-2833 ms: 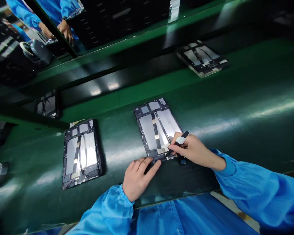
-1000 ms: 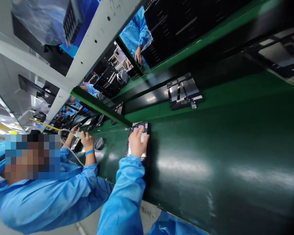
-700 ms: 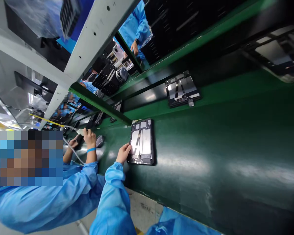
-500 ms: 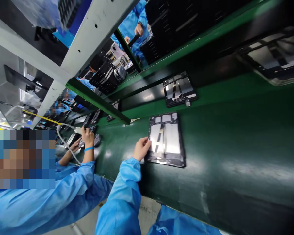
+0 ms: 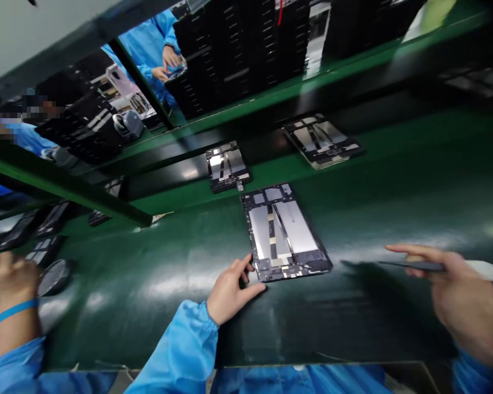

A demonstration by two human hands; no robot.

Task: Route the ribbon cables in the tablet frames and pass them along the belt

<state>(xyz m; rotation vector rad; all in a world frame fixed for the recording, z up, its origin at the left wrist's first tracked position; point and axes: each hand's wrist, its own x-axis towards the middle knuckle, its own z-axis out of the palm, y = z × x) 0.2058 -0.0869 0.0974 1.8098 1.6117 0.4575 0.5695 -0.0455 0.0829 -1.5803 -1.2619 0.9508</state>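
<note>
An open tablet (image 5: 285, 232) with silver battery cells and a flat cable lies back-up on the green belt (image 5: 148, 268) in front of me. My left hand (image 5: 230, 290) rests on the belt at its near left corner, fingers curled against the frame's edge. My right hand (image 5: 462, 301) hovers blurred at the right, fingers closed on a thin black pen-like tool (image 5: 414, 266). It is apart from the tablet.
Two more open tablets (image 5: 227, 166) (image 5: 322, 139) lie farther back on the belt. Black trays (image 5: 238, 49) are stacked behind the far rail. A co-worker's hand with a blue wristband (image 5: 6, 284) is at the left, by a round dish (image 5: 53, 276).
My left hand slid the tablet from the far left along the belt to the middle. My view swung back from the co-worker, and my right hand with the tool came into view.
</note>
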